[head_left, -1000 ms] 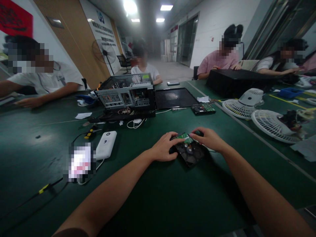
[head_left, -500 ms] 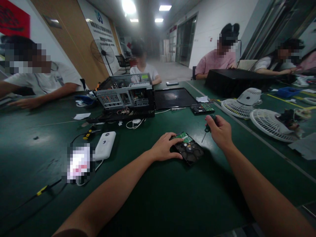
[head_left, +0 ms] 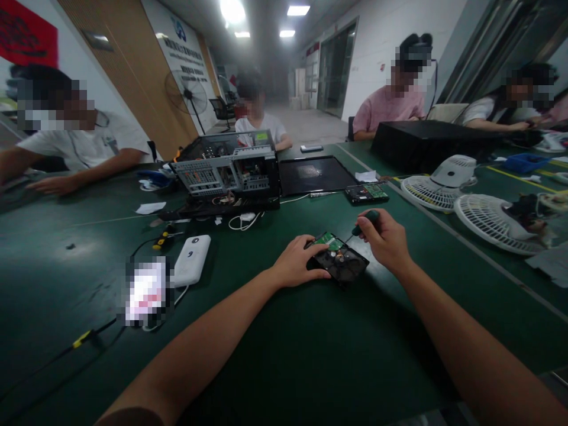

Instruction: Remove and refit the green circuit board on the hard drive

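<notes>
A hard drive point(head_left: 348, 264) with a green circuit board lies on the green table, its underside facing up. My left hand point(head_left: 299, 260) grips its left end, thumb on the near side and fingers over the board. In my right hand point(head_left: 385, 239) is a screwdriver point(head_left: 366, 221) with a dark green handle, held at a slant. Its thin shaft points down and left to the edge of the circuit board. Whether the tip sits in a screw is too small to tell.
An opened computer case point(head_left: 226, 168) stands ahead, beside its black side panel point(head_left: 315, 176). A second hard drive point(head_left: 366, 194) lies beyond my right hand. White fan parts point(head_left: 437, 183) are at right, a power bank point(head_left: 192, 260) at left. Co-workers sit around the table.
My right hand has moved left with the screwdriver, whose tip has come from beside the hard drive to over its circuit board. My left hand keeps its hold.
</notes>
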Tool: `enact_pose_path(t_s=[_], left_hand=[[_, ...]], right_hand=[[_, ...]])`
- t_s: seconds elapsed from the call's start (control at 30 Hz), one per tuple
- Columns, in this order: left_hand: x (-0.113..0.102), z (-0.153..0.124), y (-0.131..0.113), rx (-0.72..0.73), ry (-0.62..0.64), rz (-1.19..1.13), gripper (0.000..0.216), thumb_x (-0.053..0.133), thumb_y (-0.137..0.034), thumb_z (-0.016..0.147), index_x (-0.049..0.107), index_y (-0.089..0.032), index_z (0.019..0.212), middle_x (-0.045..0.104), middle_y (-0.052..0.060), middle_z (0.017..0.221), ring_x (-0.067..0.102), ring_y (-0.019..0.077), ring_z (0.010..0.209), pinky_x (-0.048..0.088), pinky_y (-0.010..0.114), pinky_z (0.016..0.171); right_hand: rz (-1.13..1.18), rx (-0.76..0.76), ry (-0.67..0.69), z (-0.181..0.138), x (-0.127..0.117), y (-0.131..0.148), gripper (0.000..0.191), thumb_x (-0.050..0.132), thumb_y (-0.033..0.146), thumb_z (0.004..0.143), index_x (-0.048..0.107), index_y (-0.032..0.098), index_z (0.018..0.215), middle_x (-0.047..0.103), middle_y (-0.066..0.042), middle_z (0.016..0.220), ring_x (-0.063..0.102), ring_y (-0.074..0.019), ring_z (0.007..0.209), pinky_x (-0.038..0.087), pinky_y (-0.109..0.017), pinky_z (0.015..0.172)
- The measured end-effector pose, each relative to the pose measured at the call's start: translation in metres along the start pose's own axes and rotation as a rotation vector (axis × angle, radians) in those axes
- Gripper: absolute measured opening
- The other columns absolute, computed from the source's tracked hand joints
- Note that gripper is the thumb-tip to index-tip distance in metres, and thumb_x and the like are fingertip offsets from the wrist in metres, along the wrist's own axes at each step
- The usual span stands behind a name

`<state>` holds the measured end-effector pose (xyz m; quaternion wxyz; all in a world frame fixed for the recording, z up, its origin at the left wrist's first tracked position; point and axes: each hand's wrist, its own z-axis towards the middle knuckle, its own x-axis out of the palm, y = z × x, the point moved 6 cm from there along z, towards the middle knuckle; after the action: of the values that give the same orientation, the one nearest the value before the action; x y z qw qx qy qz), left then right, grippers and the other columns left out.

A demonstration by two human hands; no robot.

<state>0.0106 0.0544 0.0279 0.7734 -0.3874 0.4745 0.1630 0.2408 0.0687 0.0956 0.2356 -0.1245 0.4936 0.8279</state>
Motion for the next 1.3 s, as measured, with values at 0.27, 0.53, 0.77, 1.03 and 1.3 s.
enact_pose_path(t_s=[0.27,0.53,0.77,1.03,1.3], left_hand=[[0.0003,0.0,0.0003,0.011,-0.014,0.014,0.08,0.07,-0.073,0.078,0.053,-0.035,0.146,0.043,0.011,0.147,0.042,0.0354,0.136,0.039,0.054,0.112],[-0.0002,0.0,-0.0004,0.004,-0.006,0.012,0.08,0.07,-0.074,0.078,0.052,-0.035,0.146,0.042,0.011,0.148,0.042,0.0356,0.136,0.039,0.054,0.112],[-0.0007,-0.0003,-0.0015,0.001,-0.001,0.0,0.079,0.07,-0.073,0.079,0.052,-0.036,0.146,0.042,0.011,0.148,0.042,0.0357,0.136,0.039,0.055,0.112],[-0.0007,0.0002,-0.0009,0.0,0.003,-0.001,0.079,0.07,-0.074,0.078,0.052,-0.036,0.146,0.042,0.011,0.148,0.042,0.0355,0.136,0.039,0.054,0.112],[0.0004,0.0,0.0003,-0.003,0.008,0.011,0.081,0.068,-0.075,0.079,0.051,-0.035,0.147,0.041,0.011,0.149,0.042,0.0358,0.136,0.039,0.054,0.112]], right_hand=[[0.001,-0.006,0.035,-0.0014,0.0063,-0.0002,0.037,0.059,0.057,0.094,0.062,0.022,0.107,0.07,-0.004,0.08,0.064,-0.016,0.061,0.052,-0.029,0.059],[-0.014,-0.002,0.042,-0.0016,0.0075,0.0004,0.037,0.058,0.057,0.094,0.062,0.022,0.107,0.071,-0.005,0.084,0.066,-0.0167,0.063,0.053,-0.029,0.06],[-0.008,0.008,0.053,-0.0016,0.0072,0.0001,0.04,0.057,0.059,0.094,0.061,0.022,0.108,0.072,-0.005,0.085,0.066,-0.0169,0.063,0.054,-0.03,0.061],[-0.034,0.018,0.046,-0.0003,0.0062,-0.002,0.041,0.058,0.06,0.093,0.062,0.022,0.107,0.07,-0.004,0.079,0.066,-0.0174,0.063,0.053,-0.03,0.06],[-0.029,0.03,0.023,0.0002,0.0045,-0.0016,0.044,0.057,0.062,0.093,0.062,0.021,0.106,0.07,-0.005,0.08,0.068,-0.0177,0.062,0.053,-0.029,0.059]])
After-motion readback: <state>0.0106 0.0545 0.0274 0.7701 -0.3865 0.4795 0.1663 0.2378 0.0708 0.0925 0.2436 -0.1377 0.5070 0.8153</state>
